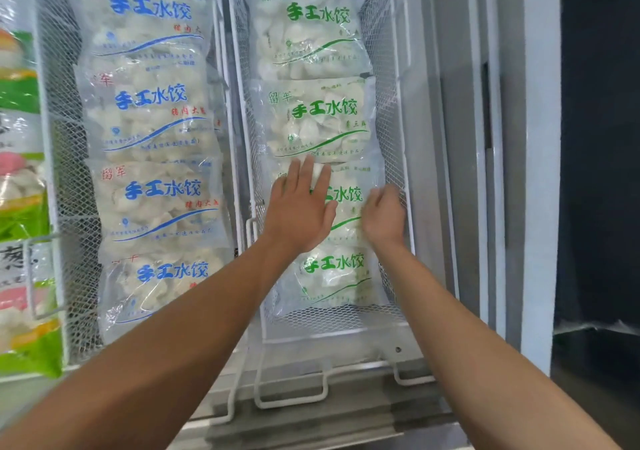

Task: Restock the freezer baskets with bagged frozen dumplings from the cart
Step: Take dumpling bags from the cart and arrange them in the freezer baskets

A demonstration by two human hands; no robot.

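— Where was the green-print dumpling bag?

— Third in the row of four in the right basket, near its front edge. The left hand pressed flat on it, fingers straight; the right hand curled over its right edge.

— How would it handle?

— Probably lumpy, slick and shifting; best gripped by both side edges.

— And the left basket?

— Four blue-print bags.

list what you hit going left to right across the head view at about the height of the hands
green and orange packs at the left edge → blue-print dumpling bag in the left basket → left hand flat on the green-print dumpling bag → right hand at that bag's right edge → right basket's mesh wall → freezer frame
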